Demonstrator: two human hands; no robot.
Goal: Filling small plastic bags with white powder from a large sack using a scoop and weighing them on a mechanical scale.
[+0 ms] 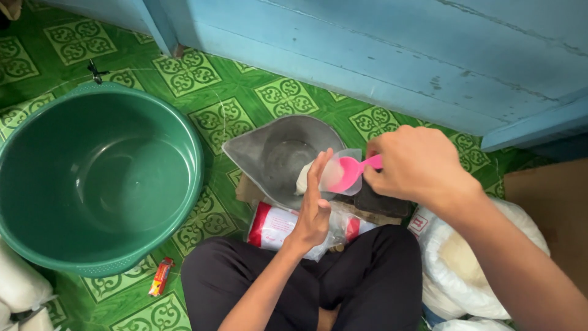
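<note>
The right hand (416, 165) has its fingers clamped on a pink scoop (350, 170) pushed into a small clear bag (338, 173), which the left hand (313, 208), fingers straight and together, steadies over the grey scale pan (269, 153), probably so spills fall inside.

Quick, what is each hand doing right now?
Left hand: open, fingers straight, steadying a small clear plastic bag.
Right hand: closed, gripping the pink scoop, its bowl inside the bag.

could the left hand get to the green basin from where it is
Probably yes. The left hand is open against a small clear bag over the grey scale pan, and the green basin sits to its left with only bare floor between.
</note>
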